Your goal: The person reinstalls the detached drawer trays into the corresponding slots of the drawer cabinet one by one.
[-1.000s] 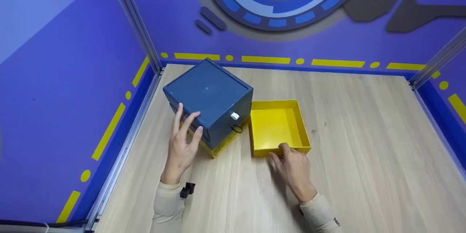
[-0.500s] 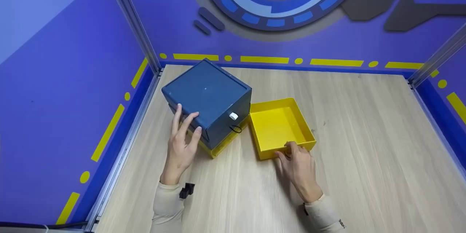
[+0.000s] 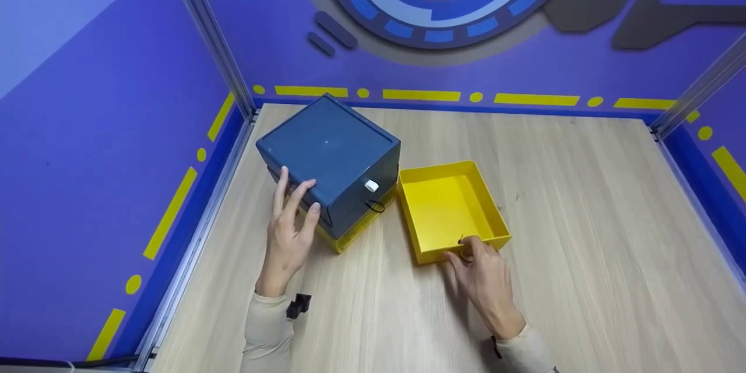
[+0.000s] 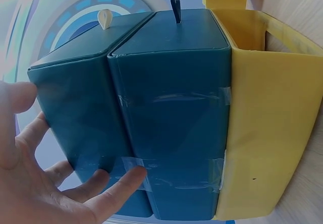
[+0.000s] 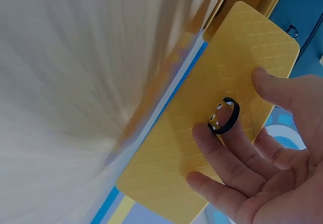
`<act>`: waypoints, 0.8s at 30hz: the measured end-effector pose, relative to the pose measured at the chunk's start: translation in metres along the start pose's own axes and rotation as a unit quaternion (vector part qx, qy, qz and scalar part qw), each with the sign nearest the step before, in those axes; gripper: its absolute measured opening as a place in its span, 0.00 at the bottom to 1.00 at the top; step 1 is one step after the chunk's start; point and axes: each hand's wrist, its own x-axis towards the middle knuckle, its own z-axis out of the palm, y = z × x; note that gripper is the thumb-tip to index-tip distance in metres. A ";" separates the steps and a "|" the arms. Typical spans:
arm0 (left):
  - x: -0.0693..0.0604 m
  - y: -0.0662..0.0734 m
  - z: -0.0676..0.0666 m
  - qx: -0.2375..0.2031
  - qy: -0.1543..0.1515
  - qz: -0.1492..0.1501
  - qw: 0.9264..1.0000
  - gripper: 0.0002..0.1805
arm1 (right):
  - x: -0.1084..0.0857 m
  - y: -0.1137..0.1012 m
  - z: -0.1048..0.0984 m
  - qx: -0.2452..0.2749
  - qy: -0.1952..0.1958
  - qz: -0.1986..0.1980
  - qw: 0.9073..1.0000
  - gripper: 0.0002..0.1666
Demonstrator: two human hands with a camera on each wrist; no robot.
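Observation:
A stack of small drawer boxes, two dark blue (image 3: 329,148) above a yellow casing (image 3: 355,233), stands turned at an angle on the left of the table. My left hand (image 3: 288,242) rests on its near left side, fingers spread and fairly straight. The yellow casing's front is open in the left wrist view. To the right, the shallow yellow drawer (image 3: 446,207) lies out on the tabletop, with nothing seen inside. At its front, the fingers of my right hand (image 3: 486,280) are at a black pull loop (image 5: 233,118), one finger apparently hooked through it.
The blue fronts carry a white pull tab (image 3: 371,186) and a black loop (image 3: 376,206). Clear tape (image 4: 176,178) crosses the stack's side. Printed blue walls (image 3: 408,70) with metal corner posts surround the wooden table (image 3: 583,233).
My right hand has shifted toward me and slightly right, drawing the yellow drawer along and turning it a little. The left hand and the blue stack keep their place.

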 end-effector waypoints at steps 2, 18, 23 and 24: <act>-0.001 0.000 0.000 0.001 -0.001 -0.002 1.000 0.22 | -0.003 -0.002 -0.003 0.000 -0.007 0.002 1.000 0.21; -0.003 -0.001 -0.001 -0.005 -0.009 -0.002 1.000 0.23 | -0.026 0.000 -0.017 -0.020 -0.020 -0.026 0.999 0.23; -0.002 0.000 -0.001 -0.005 -0.006 0.004 1.000 0.23 | -0.033 -0.005 -0.017 -0.002 -0.029 -0.032 0.999 0.23; -0.001 0.000 -0.001 -0.004 -0.005 0.006 1.000 0.23 | -0.034 -0.006 -0.017 0.001 -0.030 -0.035 0.999 0.23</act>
